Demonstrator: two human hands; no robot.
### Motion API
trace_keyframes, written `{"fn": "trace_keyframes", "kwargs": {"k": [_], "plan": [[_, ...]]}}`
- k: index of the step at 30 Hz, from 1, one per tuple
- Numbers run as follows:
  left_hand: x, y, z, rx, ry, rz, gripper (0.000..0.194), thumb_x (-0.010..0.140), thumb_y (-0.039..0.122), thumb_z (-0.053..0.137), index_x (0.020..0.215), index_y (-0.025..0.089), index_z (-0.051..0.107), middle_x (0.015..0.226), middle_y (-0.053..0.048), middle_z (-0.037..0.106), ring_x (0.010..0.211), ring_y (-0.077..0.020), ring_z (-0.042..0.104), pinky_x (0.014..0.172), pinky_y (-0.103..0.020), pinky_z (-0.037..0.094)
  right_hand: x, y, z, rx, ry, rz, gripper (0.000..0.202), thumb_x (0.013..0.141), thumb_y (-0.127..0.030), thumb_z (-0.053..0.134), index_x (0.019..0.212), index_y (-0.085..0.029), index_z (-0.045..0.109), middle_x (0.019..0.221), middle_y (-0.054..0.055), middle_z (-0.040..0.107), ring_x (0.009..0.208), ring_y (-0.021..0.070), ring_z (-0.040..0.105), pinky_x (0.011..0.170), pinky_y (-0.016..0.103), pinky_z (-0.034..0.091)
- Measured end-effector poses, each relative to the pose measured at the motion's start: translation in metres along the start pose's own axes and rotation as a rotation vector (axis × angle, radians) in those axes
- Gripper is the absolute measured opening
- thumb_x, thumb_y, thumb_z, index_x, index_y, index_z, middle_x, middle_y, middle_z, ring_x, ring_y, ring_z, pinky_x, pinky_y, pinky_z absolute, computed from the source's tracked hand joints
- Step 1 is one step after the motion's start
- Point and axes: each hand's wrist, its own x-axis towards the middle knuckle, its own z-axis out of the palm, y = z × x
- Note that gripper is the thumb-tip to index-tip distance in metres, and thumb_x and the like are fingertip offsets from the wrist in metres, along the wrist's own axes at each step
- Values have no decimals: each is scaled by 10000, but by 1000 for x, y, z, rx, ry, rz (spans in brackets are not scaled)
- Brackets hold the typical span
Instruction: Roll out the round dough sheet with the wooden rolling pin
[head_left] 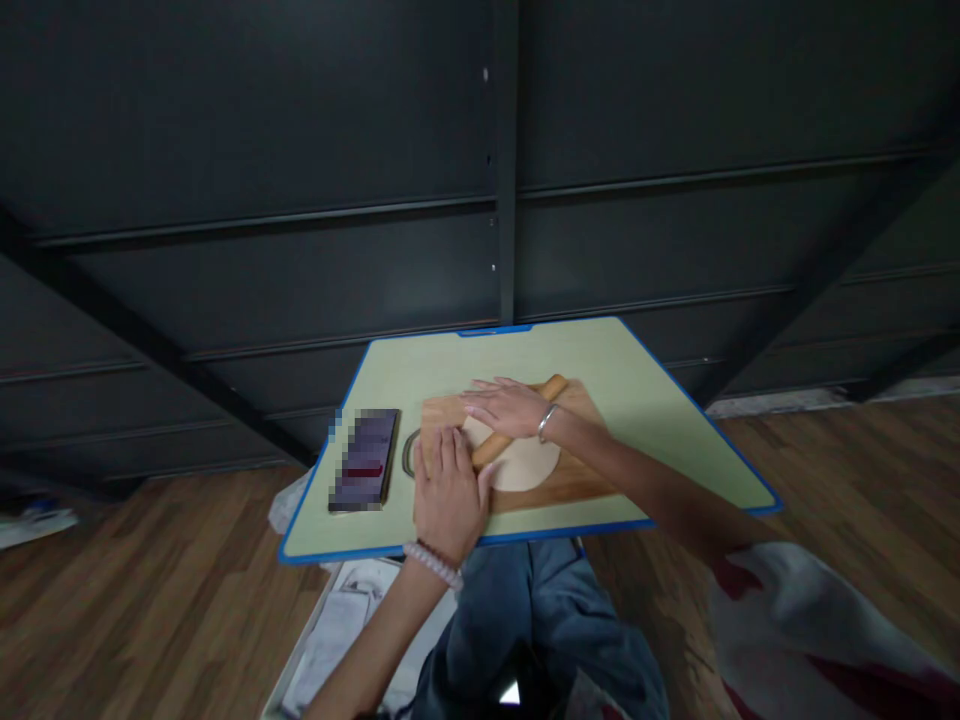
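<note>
A round, flat sheet of pale dough (pixel 525 468) lies on a wooden cutting board (pixel 581 480). Across the dough, at a slant, rests a wooden rolling pin (pixel 491 449). My right hand (pixel 506 408) lies over the pin's middle, palm down, with its fingers stretched out to the left; a silver bangle circles that wrist. My left hand (pixel 448 495) is flat on the board's left side, fingers pointing away from me. Its thumb side is by the pin's near end and the dough's left edge; whether it touches the pin I cannot tell.
The board sits on a small pale-green table (pixel 645 420) with a blue rim. A phone (pixel 365 460) lies at the left, beside the board's metal handle (pixel 409 454). Dark panels (pixel 337 270) stand behind the table. Below it are my legs (pixel 517 600) and a white container (pixel 330 625).
</note>
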Motion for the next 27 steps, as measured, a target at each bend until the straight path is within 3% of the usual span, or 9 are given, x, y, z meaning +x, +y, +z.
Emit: {"fn": "trace_keyframes", "kwargs": {"k": [3, 8, 14, 17, 22, 27], "plan": [[13, -12, 7, 21, -32, -25, 586, 967, 407, 258, 1332, -7, 454, 1368, -225, 478, 1322, -332, 376, 1114, -527, 215, 17, 1, 0, 10, 72, 34, 423, 996, -372, 297, 1256, -173, 563, 1313, 63, 575, 1300, 217, 415, 1051, 394, 312], [37, -34, 11, -1, -171, -81, 566, 975, 403, 223, 1318, 41, 490, 1377, -181, 486, 1323, -326, 378, 1053, -452, 350, 40, 3, -5, 20, 143, 125, 419, 1003, -373, 280, 1135, -176, 626, 1226, 88, 629, 1233, 190, 489, 1003, 328, 352], [68, -59, 16, -41, -293, 12, 540, 984, 377, 146, 1416, 143, 369, 1474, -85, 375, 1389, -251, 276, 1116, -513, 237, 60, 12, -1, 4, 57, 217, 457, 1010, -340, 225, 1110, -119, 613, 1128, 139, 657, 1076, 215, 594, 907, 325, 419], [77, -67, 20, -26, -297, 65, 541, 982, 362, 147, 1416, 124, 366, 1476, -85, 368, 1399, -231, 251, 1140, -509, 176, 61, 14, 1, 10, 15, 231, 443, 1008, -321, 233, 1138, -106, 599, 1151, 154, 646, 1097, 215, 584, 922, 334, 415], [63, -63, 21, -27, -208, 149, 540, 975, 322, 164, 1402, 69, 377, 1459, -109, 390, 1390, -225, 276, 1147, -466, 194, 39, 6, 3, 33, -51, 262, 451, 997, -367, 257, 1277, -139, 528, 1376, 126, 503, 1280, 197, 440, 1031, 337, 341], [33, -48, 16, -45, -55, 222, 529, 969, 343, 240, 1402, 72, 380, 1437, -137, 421, 1372, -245, 313, 1138, -448, 223, -4, -15, 4, 81, -84, 282, 540, 985, -433, 199, 1410, -158, 385, 1496, 71, 337, 1389, 209, 260, 1102, 438, 252]]}}
